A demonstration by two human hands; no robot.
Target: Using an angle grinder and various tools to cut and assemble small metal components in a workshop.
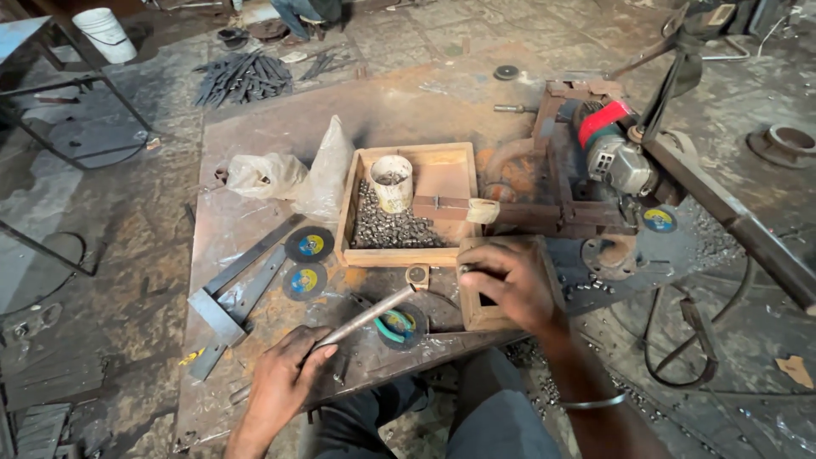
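Observation:
My left hand (283, 380) grips the near end of a thin steel rod (367, 315), which slants up and right across the rusty plate. My right hand (512, 281) rests with curled fingers on top of a small wooden block (481, 313) and pinches a small metal piece; its tip is too small to make out. Just beyond stands a wooden tray (399, 256) filled with several small cut metal pieces (391, 228) and a white cup (393, 182). An angle grinder (614, 153) with a red guard sits clamped in a rusty frame to the right.
Three cutting discs (310, 246) (303, 280) (401, 325) lie on the steel plate (255, 153), beside a metal square (229, 293). Plastic bags (293, 174) sit left of the tray. A white bucket (105, 34) and a pile of rods (244, 78) are far left. A black bar (731, 217) crosses at right.

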